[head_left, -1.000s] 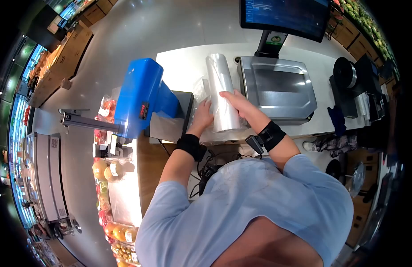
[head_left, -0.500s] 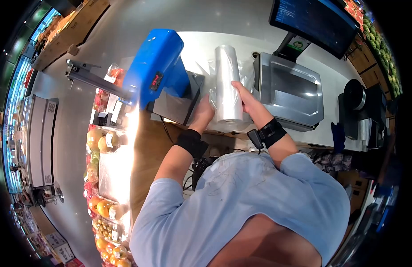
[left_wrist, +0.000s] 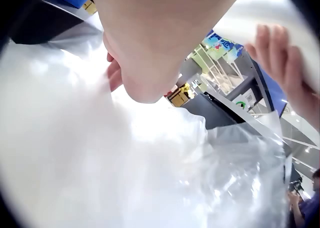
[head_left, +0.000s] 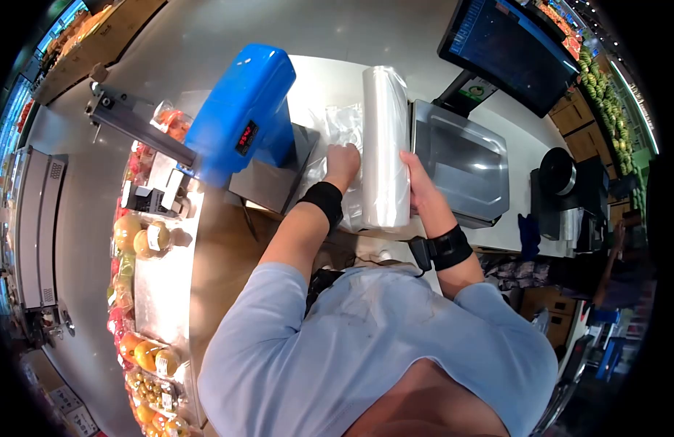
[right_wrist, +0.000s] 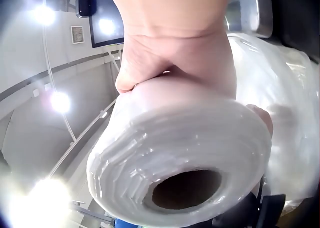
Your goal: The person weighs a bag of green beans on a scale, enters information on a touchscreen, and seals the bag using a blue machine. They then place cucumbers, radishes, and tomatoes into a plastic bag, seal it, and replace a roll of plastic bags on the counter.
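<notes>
A thick roll of clear plastic bags (head_left: 385, 153) lies lengthwise over the counter. My right hand (head_left: 422, 186) grips it from the right side, thumb on top. In the right wrist view the roll's end (right_wrist: 185, 153) shows a dark hollow core, with fingertips (right_wrist: 262, 119) curling round the far side. Left of the roll, my left hand (head_left: 343, 164) is curled and pinches a loose length of plastic bag (head_left: 342, 124). That loose plastic bag (left_wrist: 100, 153) spreads wide below the hand in the left wrist view.
Left of the hands stands a blue machine (head_left: 242, 113) with a red display. A steel scale (head_left: 460, 160) sits close on the right, below a monitor (head_left: 508, 54). Packed fruit (head_left: 144, 237) lines the left display, and a black printer-like device (head_left: 570, 186) stands far right.
My left hand has moved up along the roll, and its fingers have curled onto the loose plastic. The right hand still holds the roll, which sits slightly further right. The head view has shifted.
</notes>
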Available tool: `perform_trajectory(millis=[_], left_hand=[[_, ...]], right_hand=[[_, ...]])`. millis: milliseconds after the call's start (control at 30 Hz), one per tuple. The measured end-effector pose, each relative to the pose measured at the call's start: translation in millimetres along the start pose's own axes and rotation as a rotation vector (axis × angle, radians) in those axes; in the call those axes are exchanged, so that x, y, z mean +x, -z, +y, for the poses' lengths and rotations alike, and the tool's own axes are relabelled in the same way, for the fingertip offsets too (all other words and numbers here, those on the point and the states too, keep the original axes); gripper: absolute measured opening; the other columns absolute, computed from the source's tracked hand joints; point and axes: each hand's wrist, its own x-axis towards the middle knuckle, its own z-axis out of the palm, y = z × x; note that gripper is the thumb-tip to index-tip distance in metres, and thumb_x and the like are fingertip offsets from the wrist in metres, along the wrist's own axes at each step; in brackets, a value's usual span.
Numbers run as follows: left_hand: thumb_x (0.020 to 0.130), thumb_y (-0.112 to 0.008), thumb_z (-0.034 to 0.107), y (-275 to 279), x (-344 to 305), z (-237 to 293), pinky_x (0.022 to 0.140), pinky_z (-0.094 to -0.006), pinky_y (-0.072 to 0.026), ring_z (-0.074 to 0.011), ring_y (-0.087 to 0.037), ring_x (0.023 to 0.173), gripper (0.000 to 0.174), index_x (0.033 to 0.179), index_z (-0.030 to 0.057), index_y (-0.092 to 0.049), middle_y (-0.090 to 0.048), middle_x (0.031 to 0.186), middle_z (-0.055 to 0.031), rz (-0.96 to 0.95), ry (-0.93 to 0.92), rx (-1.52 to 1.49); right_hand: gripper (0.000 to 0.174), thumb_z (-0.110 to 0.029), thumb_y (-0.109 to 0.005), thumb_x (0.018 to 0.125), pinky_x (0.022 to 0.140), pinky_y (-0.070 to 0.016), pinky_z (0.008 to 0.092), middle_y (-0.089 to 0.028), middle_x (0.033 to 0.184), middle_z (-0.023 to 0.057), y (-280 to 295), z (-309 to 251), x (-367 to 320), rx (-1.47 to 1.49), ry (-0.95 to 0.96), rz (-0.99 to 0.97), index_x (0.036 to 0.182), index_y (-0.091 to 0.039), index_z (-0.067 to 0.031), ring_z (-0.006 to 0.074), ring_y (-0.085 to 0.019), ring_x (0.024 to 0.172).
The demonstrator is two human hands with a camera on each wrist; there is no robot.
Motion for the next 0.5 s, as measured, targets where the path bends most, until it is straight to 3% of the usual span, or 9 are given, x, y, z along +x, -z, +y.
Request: perform_trajectory(millis=[33,100,167,233,267,300,367,433,500], left_hand=[[0.078,-0.055,0.012,-14.9,7.3,-2.7,0.067,-0.0426,-0.0472,-0.0288,-0.065,0.064,0.015,0.077,0.0088,-0.069,-0.068,0.073,-0.0071,0.012,-0.002,-0.016],[0.079,-0.059,0.016,-12.1,18.1,-7.0,0.062,-0.0391,-0.0468,-0.0262,-0.067,0.071,0.010,0.076,0.0124,-0.068,-0.069,0.077,-0.0071,-0.219,0.185,-0.025],[0.078,-0.063,0.018,-14.0,29.2,-6.0,0.061,-0.0371,-0.0461,-0.0247,-0.069,0.074,0.006,0.080,0.0143,-0.068,-0.069,0.079,-0.0063,-0.220,0.164,0.075],[0.079,-0.063,0.018,-6.6,34.9,-1.6,0.060,-0.0361,-0.0466,-0.0229,-0.069,0.077,0.006,0.082,0.0152,-0.068,-0.070,0.082,-0.0054,-0.268,0.412,-0.023],[0.080,-0.061,0.019,-30.9,34.2,-3.7,0.060,-0.0359,-0.0493,-0.0239,-0.069,0.078,0.008,0.081,0.0133,-0.068,-0.070,0.083,-0.0069,-0.208,0.436,-0.059],[0.080,-0.061,0.019,-33.7,34.6,-4.6,0.060,-0.0359,-0.0493,-0.0239,-0.069,0.078,0.008,0.081,0.0133,-0.068,-0.070,0.083,-0.0069,-0.208,0.434,-0.068],[0.082,-0.058,0.018,-31.8,36.4,-5.3,0.063,-0.0378,-0.0522,-0.0265,-0.069,0.076,0.011,0.083,0.0105,-0.065,-0.069,0.081,-0.0083,-0.194,0.158,-0.060],[0.085,-0.052,0.015,-24.8,41.1,-1.1,0.067,-0.0407,-0.0515,-0.0290,-0.066,0.080,0.012,0.088,0.0084,-0.061,-0.066,0.083,-0.0106,-0.186,0.137,-0.110],[0.082,-0.052,0.011,-10.8,47.9,4.5,0.063,-0.0409,-0.0526,-0.0281,-0.065,0.079,0.012,0.084,0.0082,-0.063,-0.064,0.082,-0.0107,-0.024,-0.010,-0.171]], right_hand=[[0.060,-0.042,-0.052,0.086,0.085,-0.0526,0.0377,-0.062,0.110,0.0170,6.9,-0.2,-5.2,-0.015,0.008,0.011,0.125,-0.048,0.0039,0.0249,-0.064,0.096],[0.059,-0.040,-0.054,0.085,0.083,-0.0533,0.0373,-0.063,0.109,0.0163,13.7,-0.5,-21.5,-0.026,0.073,-0.051,0.124,-0.049,0.0043,0.0245,-0.064,0.095],[0.061,-0.041,-0.058,0.082,0.082,-0.0538,0.0369,-0.063,0.108,0.0157,21.6,0.4,-33.1,-0.044,0.080,-0.012,0.123,-0.049,0.0034,0.0240,-0.064,0.094],[0.066,-0.045,-0.061,0.079,0.081,-0.0540,0.0369,-0.063,0.108,0.0155,25.5,-0.5,-44.6,-0.022,0.087,-0.021,0.124,-0.049,0.0019,0.0239,-0.064,0.093],[0.066,-0.045,-0.061,0.079,0.081,-0.0540,0.0369,-0.063,0.108,0.0155,26.3,-0.5,-49.7,-0.027,0.084,-0.013,0.124,-0.049,0.0019,0.0239,-0.064,0.093],[0.069,-0.046,-0.062,0.077,0.080,-0.0540,0.0367,-0.063,0.108,0.0155,26.5,-1.7,-53.1,-0.043,0.107,0.011,0.124,-0.049,0.0019,0.0242,-0.064,0.093],[0.071,-0.048,-0.063,0.075,0.080,-0.0541,0.0366,-0.062,0.108,0.0155,31.5,-4.3,-55.6,-0.058,0.138,0.043,0.124,-0.049,0.0018,0.0245,-0.064,0.093],[0.074,-0.050,-0.064,0.075,0.079,-0.0542,0.0363,-0.062,0.108,0.0158,39.8,-0.9,-56.3,-0.038,0.153,0.053,0.124,-0.048,0.0030,0.0248,-0.064,0.093],[0.075,-0.051,-0.064,0.074,0.079,-0.0543,0.0365,-0.062,0.108,0.0161,40.3,-4.3,-57.7,-0.047,0.136,0.067,0.124,-0.048,0.0034,0.0250,-0.064,0.093]])
